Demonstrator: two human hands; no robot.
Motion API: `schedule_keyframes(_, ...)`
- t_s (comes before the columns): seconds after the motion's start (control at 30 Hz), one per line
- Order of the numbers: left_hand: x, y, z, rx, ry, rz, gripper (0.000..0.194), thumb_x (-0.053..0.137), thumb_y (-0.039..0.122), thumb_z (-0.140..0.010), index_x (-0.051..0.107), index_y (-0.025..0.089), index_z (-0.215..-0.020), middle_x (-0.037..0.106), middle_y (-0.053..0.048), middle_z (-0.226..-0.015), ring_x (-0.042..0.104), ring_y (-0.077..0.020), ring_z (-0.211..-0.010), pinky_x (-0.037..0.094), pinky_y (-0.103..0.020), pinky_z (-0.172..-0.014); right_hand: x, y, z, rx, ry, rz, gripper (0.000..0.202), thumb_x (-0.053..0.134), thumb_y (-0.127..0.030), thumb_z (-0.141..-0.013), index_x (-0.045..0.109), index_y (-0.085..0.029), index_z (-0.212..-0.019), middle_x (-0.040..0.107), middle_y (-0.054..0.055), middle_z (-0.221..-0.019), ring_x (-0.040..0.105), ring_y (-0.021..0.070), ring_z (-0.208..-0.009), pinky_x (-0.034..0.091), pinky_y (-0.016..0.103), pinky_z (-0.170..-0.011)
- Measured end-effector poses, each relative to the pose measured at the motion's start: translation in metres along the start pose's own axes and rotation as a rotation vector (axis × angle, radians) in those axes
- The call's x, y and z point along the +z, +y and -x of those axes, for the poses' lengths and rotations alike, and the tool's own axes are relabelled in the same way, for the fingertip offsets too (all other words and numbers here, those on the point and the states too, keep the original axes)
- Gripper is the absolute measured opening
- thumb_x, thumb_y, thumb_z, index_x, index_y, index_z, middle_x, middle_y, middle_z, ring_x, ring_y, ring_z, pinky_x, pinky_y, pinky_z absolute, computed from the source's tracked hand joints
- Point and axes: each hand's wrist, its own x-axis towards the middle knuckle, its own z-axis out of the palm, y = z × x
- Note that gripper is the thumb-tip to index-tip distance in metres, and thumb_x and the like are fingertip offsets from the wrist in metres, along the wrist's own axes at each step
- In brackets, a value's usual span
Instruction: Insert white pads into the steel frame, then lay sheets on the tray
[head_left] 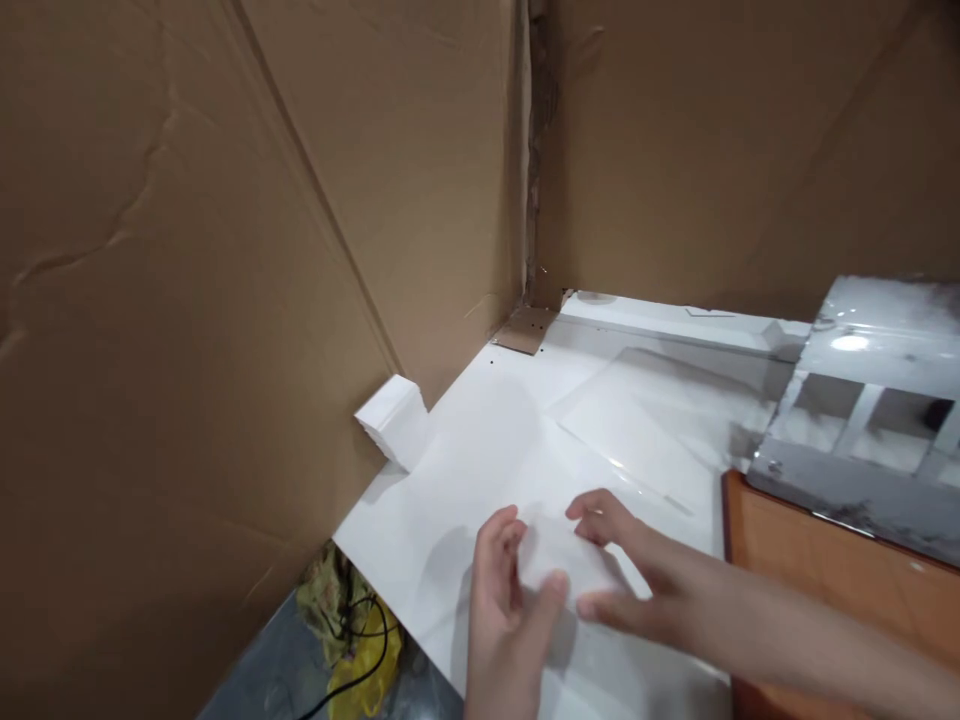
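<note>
Between my two hands, over the white tabletop [480, 430], is a small white stack of what looks like paper [551, 545], slightly blurred. My left hand [506, 610] grips its left side, the thumb on the near face and the fingers curled at the far left. From the right, my right hand [630, 565] closes around the other side, with its thumb at the near edge and its bent fingers at the far edge. A second white stack [397, 420] with layered edges leans against the cardboard wall, left of my hands.
Cardboard walls [247, 300] meet at the back corner. A clear plastic sheet [637, 420] lies on the tabletop. On the right, a scuffed white slotted panel [862, 420] rests over an orange-brown board [840, 570]. A yellow bag [367, 670] and black cable [345, 688] lie below, left.
</note>
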Motion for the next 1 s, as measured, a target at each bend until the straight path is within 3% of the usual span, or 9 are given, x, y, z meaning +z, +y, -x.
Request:
schedule_keyframes(0.1, 0.007, 0.009, -0.011, -0.109, 0.016, 0.227, 0.065, 0.087, 0.041, -0.069, 0.060, 0.026, -0.125, 0.060, -0.012, -0.134, 0.057, -0.0330, -0.128, 0.051, -0.037, -0.098, -0.005, -0.005, -0.032, -0.037, 0.011, -0.346, 0.065, 0.081, -0.053, -0.070, 0.044, -0.026, -0.116, 0.068, 0.006, -0.112, 0.065, 0.0248, -0.104, 0.052, 0.035, -0.089)
schedule_keyframes(0.23, 0.007, 0.010, -0.044, -0.047, 0.090, 0.258, 0.058, 0.088, 0.036, -0.070, 0.057, 0.024, -0.118, 0.065, -0.011, -0.124, 0.064, -0.0291, -0.117, 0.053, -0.036, -0.095, -0.010, -0.019, -0.093, 0.004, 0.000, -0.656, 0.065, 0.092, -0.042, -0.061, 0.054, -0.018, -0.108, 0.071, 0.010, -0.110, 0.070, 0.0203, -0.094, 0.055, 0.029, -0.085)
schedule_keyframes(0.37, -0.012, -0.001, -0.067, 0.078, 0.248, 0.161, 0.070, 0.093, 0.027, -0.055, 0.048, 0.027, -0.108, 0.065, -0.006, -0.112, 0.067, -0.0222, -0.100, 0.055, -0.034, -0.084, -0.030, -0.048, -0.163, -0.075, 0.017, -0.504, 0.033, 0.088, -0.035, -0.071, 0.064, -0.015, -0.082, 0.073, 0.007, -0.089, 0.070, 0.0146, -0.082, 0.057, 0.021, -0.080)
schedule_keyframes(0.47, -0.030, -0.010, -0.062, 0.180, 0.301, 0.028, 0.071, 0.091, 0.027, -0.056, 0.045, 0.028, -0.110, 0.063, -0.007, -0.115, 0.066, -0.0218, -0.101, 0.053, -0.034, -0.086, -0.051, -0.072, -0.211, -0.062, -0.027, -0.428, 0.031, 0.092, -0.028, -0.066, 0.066, -0.013, -0.071, 0.071, 0.006, -0.079, 0.068, 0.0119, -0.074, 0.058, 0.016, -0.076)
schedule_keyframes(0.57, -0.045, -0.022, -0.052, 0.210, 0.304, -0.017, 0.062, 0.082, 0.022, -0.060, 0.042, 0.028, -0.108, 0.066, -0.006, -0.108, 0.068, -0.0212, -0.094, 0.054, -0.035, -0.083, -0.060, -0.089, -0.247, -0.039, -0.073, -0.369, 0.036, 0.096, -0.025, -0.060, 0.068, -0.011, -0.079, 0.073, 0.006, -0.081, 0.069, 0.0137, -0.076, 0.060, 0.019, -0.077)
schedule_keyframes(0.73, -0.060, -0.035, -0.053, 0.136, 0.363, 0.081, 0.048, 0.064, 0.012, -0.061, 0.045, 0.028, -0.101, 0.070, -0.002, -0.097, 0.070, -0.0175, -0.080, 0.056, -0.033, -0.076, -0.051, -0.096, -0.279, 0.014, -0.131, -0.266, 0.049, 0.097, -0.031, -0.059, 0.067, -0.010, -0.092, 0.074, 0.007, -0.082, 0.072, 0.0178, -0.082, 0.061, 0.026, -0.084)
schedule_keyframes(1.0, -0.061, -0.033, -0.055, 0.156, 0.375, 0.066, 0.046, 0.069, 0.010, -0.065, 0.050, 0.027, -0.103, 0.069, -0.002, -0.095, 0.070, -0.0169, -0.074, 0.057, -0.032, -0.071, -0.043, -0.099, -0.290, 0.028, -0.131, -0.010, 0.057, 0.095, -0.047, -0.058, 0.067, -0.010, -0.091, 0.073, 0.010, -0.084, 0.073, 0.0237, -0.087, 0.061, 0.031, -0.083)
